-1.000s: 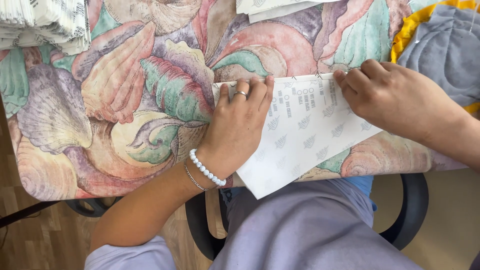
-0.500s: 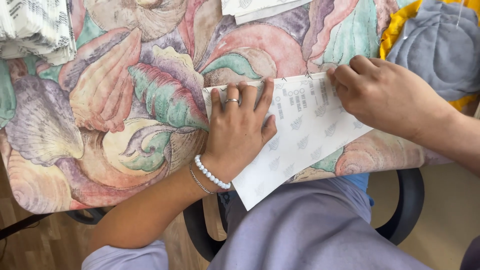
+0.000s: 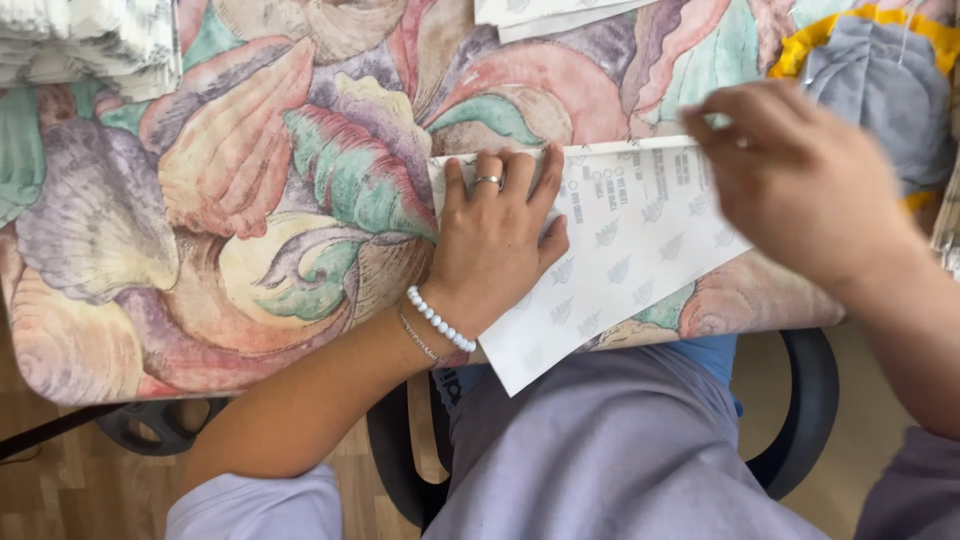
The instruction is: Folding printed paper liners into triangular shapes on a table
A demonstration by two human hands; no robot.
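Counter (image 3: pixel 200 230) covered in shell-print cloth, wood floor below; white paper sheet (image 3: pixel 640 250) with faint grey leaf marks lies at the near edge, one corner hanging over the lap. Left hand (image 3: pixel 495 245) flat, fingers spread, pressing the sheet's left end; right hand (image 3: pixel 800 180) blurred above its right end, loosely curled, grip unclear. Folded patterned fabric (image 3: pixel 90 45) top left, grey yellow-edged cloth (image 3: pixel 880 90) top right.

The left hand (image 3: pixel 495 245) lies flat on a white printed sheet (image 3: pixel 620 255) while the blurred right hand (image 3: pixel 800 180) hovers above its far edge.
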